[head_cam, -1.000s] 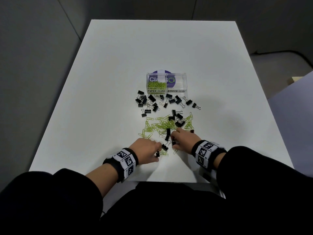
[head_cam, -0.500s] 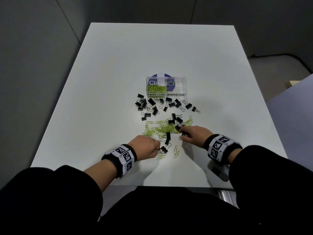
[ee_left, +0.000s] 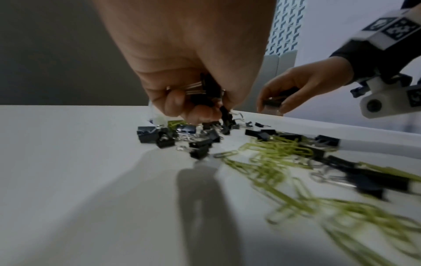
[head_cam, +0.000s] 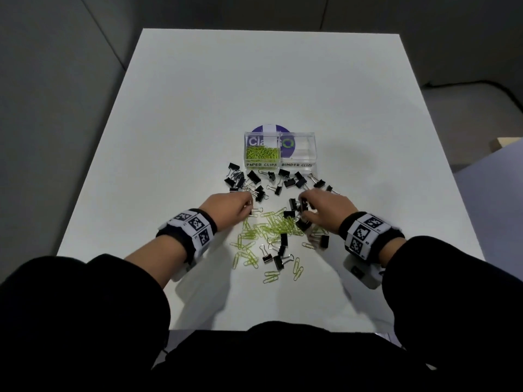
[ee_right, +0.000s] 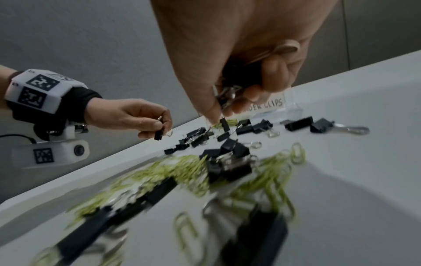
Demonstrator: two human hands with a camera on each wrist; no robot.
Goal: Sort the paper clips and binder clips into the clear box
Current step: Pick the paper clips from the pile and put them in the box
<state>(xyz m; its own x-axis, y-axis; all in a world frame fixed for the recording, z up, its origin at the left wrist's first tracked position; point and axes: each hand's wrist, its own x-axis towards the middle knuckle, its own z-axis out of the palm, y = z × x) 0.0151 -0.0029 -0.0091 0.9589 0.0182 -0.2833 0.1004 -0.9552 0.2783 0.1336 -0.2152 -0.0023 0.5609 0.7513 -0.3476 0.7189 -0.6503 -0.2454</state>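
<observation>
A clear box stands mid-table with two labelled compartments. Green paper clips fill its left one; the right one looks empty. Black binder clips lie scattered in front of the box. Closer to me, more green paper clips lie mixed with binder clips. My left hand hovers left of the pile, and its curled fingers hold black binder clips. My right hand hovers over the pile's right side and grips several binder clips.
The white table is bare behind the box and at both sides. A purple round sticker shows behind the box. Dark floor surrounds the table, and a pale surface lies off to the right.
Both hands lifted from the near part of the pile and moved away from me toward the box, carrying binder clips. The left hand went to the left, the right hand to the right.
</observation>
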